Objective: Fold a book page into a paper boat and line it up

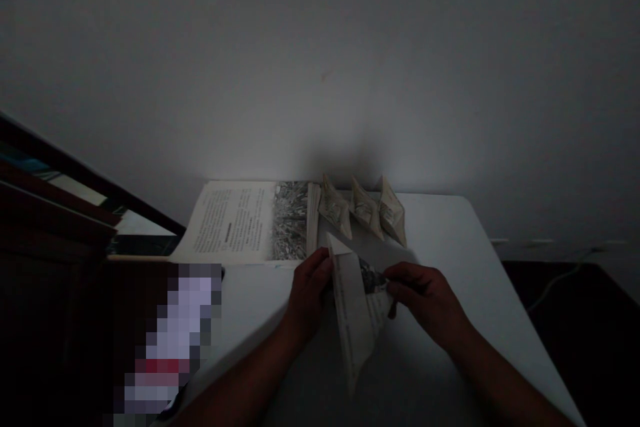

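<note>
Between my hands is a partly folded sheet of printed paper, long and pointed at its lower end. My left hand grips its upper left edge, with some fingers hidden behind the sheet. On the other side, my right hand pinches the right corner between thumb and fingers, near a dark printed picture. Just beyond stand three folded paper boats in a row: a left one, a middle one and a right one.
An open book lies on the white table at the back left, against the wall. A blurred-out phone-like device is at the left edge. Dark wooden furniture stands further left. A pale cable runs at the right.
</note>
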Available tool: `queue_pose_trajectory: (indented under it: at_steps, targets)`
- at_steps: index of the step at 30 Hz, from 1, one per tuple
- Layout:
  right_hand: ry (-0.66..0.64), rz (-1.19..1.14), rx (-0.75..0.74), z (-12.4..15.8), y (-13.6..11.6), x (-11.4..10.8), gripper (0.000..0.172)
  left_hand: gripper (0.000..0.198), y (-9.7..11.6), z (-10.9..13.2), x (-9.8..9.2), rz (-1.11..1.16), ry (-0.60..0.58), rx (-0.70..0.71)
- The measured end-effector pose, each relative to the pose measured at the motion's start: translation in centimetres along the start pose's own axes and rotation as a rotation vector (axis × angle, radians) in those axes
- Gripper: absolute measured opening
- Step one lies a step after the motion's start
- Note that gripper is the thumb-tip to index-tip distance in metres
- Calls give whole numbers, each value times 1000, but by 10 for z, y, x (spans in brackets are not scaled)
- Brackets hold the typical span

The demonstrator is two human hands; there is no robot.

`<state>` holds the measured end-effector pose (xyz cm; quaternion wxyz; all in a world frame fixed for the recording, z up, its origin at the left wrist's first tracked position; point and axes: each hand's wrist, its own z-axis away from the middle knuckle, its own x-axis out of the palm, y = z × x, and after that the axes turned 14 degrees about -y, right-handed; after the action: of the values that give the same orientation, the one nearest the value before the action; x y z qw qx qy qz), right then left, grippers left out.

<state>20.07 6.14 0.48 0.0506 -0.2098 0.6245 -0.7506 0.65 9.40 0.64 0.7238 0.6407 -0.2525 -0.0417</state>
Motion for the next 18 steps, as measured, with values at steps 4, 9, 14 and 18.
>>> queue_pose_trajectory:
  at_steps: [4, 9, 14, 18]
  targets:
    - [7, -102, -13, -1, 5, -3, 15, 30, 2, -1, -1, 135, -138, 27]
    - [38, -185, -33, -1, 5, -2, 16, 25, -1, -1, -2, 183, -145, -9]
    - [120, -253, -43, -2, -2, 2, 18, 27, -2, 1, -1, 166, -165, -81]
    - [154, -286, -56, -3, -3, 3, 17, 27, 0, 2, 0, 169, -170, -89]
